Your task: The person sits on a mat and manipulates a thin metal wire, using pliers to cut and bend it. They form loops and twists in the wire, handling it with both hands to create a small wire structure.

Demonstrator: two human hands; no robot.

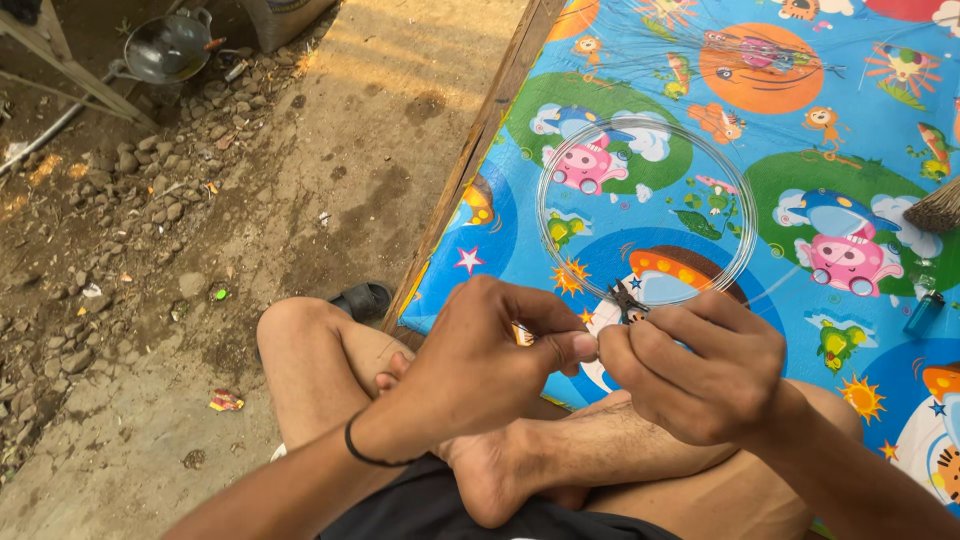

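My left hand (490, 365) and my right hand (700, 370) meet fingertip to fingertip above my crossed legs. The left thumb and forefinger pinch something too small to make out, perhaps thin wire. My right hand grips small dark pliers (626, 300), whose tip sticks up past the fingers. A coil of thin silver wire (560, 170) lies flat just beyond my hands on a bright cartoon-printed mat (860, 130). A black band circles my left wrist.
The mat covers a raised platform with a wooden edge (480, 150). A blue lighter (922, 313) and a brush's bristles (935, 208) lie at the right. Bare dirt with stones lies left, with a black sandal (362, 299) and a metal pan (165, 45).
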